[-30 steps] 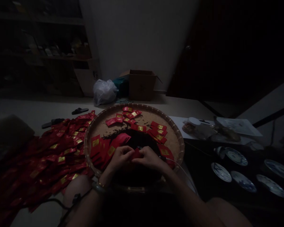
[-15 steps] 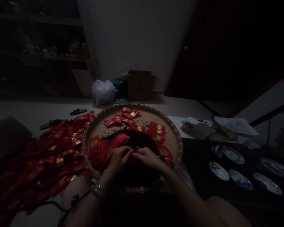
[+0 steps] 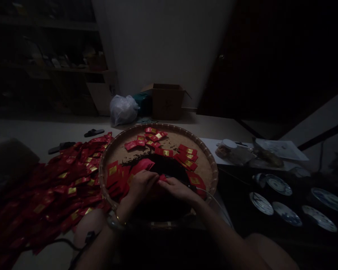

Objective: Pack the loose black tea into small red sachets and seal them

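Observation:
Over the near half of a round woven bamboo tray point(image 3: 215, 165), my left hand point(image 3: 142, 184) and my right hand point(image 3: 178, 188) meet. Both have their fingers closed on the top edge of a small red packet point(image 3: 162, 178), whose lower part is lost in shadow. Dark loose leaves, looking like tea point(image 3: 176, 168), are heaped just beyond my fingers. Flat red packets with gold labels point(image 3: 112, 172) lie by my left hand, and others point(image 3: 195, 180) lie beyond my right wrist. Plumper red packets point(image 3: 157, 135) rest at the tray's far side.
A large pile of red packets point(image 3: 73, 187) covers the floor at left, near dark slippers point(image 3: 94, 132). Behind the tray are a white plastic bag point(image 3: 124, 110) and an open cardboard box point(image 3: 167, 103). Blue-and-white plates point(image 3: 287, 213) and a lidded jar point(image 3: 227, 148) stand at right.
My hands have shifted slightly upward, the left one turning a little at the wrist. More of the red packet's top edge shows between my fingers. The tray's contents look the same.

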A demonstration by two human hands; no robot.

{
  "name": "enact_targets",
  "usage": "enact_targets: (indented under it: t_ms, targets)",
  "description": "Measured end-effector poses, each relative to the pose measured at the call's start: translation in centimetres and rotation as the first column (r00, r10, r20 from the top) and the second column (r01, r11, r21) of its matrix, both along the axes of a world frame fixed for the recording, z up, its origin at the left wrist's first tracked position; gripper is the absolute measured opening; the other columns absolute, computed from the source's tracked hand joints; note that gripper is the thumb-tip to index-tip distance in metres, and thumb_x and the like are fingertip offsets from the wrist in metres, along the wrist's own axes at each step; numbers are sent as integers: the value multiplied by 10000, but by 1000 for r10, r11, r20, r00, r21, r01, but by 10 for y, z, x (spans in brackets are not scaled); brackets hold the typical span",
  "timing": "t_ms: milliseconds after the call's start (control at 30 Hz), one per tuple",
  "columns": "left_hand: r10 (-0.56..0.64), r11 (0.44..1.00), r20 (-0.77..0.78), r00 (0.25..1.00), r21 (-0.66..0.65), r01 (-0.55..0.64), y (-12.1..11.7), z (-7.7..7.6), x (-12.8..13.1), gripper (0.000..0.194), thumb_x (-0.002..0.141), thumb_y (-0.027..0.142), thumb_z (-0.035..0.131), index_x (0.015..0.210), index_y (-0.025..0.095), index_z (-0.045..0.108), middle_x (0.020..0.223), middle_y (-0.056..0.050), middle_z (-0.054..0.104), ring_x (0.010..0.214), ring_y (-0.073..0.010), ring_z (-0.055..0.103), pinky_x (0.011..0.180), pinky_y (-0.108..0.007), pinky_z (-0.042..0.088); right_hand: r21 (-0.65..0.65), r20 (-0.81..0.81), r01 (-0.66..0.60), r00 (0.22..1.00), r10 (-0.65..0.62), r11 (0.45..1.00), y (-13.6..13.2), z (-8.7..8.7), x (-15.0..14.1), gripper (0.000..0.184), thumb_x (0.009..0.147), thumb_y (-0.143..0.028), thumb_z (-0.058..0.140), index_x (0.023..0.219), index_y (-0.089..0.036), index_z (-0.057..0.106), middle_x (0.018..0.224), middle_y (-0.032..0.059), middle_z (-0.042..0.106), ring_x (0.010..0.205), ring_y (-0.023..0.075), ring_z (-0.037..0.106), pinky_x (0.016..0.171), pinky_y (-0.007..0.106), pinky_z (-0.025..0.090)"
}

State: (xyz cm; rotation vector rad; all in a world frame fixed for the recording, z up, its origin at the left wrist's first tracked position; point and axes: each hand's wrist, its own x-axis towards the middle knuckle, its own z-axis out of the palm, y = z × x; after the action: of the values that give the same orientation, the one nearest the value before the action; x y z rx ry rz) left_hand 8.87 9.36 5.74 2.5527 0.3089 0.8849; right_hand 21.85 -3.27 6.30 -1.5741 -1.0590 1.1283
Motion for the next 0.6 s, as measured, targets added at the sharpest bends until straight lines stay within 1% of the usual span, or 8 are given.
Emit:
enact_targets:
  t_ms: [67,133,167,200,300,433,500,600]
  targets:
    - [22,989,15,1000,143,-24,-4,-2,-4,229,861,320,556,1017,195,668,950,-78,722,892,-222,645,793,-352,469,8,7,71,997,-71,997,2,-5,7,502,779,-629,512,788,-144,642,747,11,594,708,155,500,707,288,399]
    - [14,967,-52,999,256,0,-9,-4,-9,477,795,383,635,1212,163,564,1130,-127,670,1054,-279,593,883,-419,426,18,-39,130,991,-129,991,3,-9,12,547,775,-664,497,817,-141,648,769,21,607,725,164,514,750,310,403]
    - [9,958,-103,995,287,20,-10,-5,-10,571,771,383,660,1270,151,511,1192,-144,638,1095,-290,573,904,-431,410,21,-66,150,987,-148,989,3,-11,13,566,764,-681,501,822,-138,650,770,24,611,725,165,518,762,317,404]
    - [3,952,-145,989,302,41,-11,-8,-12,598,770,358,663,1299,150,477,1229,-151,615,1112,-284,567,913,-426,403,23,-90,165,983,-162,986,2,-12,14,583,752,-695,507,824,-135,653,769,27,615,724,165,522,769,322,405]
    - [-15,953,-184,983,294,70,-7,-15,-13,516,812,249,605,1300,179,457,1265,-136,595,1134,-243,566,932,-402,396,25,-146,179,974,-174,983,1,-12,12,620,718,-726,523,841,-136,669,769,28,635,735,173,542,797,335,413]
    - [-76,956,-154,985,270,116,2,-21,-13,491,809,210,565,1284,170,448,1265,-124,596,1175,-228,546,1010,-422,355,20,-180,171,970,-165,985,-2,-8,12,652,718,-741,515,901,-139,685,796,36,661,764,183,568,830,349,416]
    - [-55,949,-143,988,299,96,0,-19,-14,498,785,210,572,1267,154,464,1246,-126,608,1213,-259,511,1053,-465,300,1,-172,164,972,-161,987,-1,-10,13,675,721,-750,499,912,-131,685,802,43,664,767,186,569,830,356,419]
    - [67,936,-108,992,352,-25,-13,-14,-12,521,742,244,613,1241,144,505,1227,-134,616,1261,-332,440,1069,-534,236,1,-125,168,978,-166,986,4,-14,10,697,728,-764,467,917,-128,682,848,57,666,825,203,567,865,377,415]
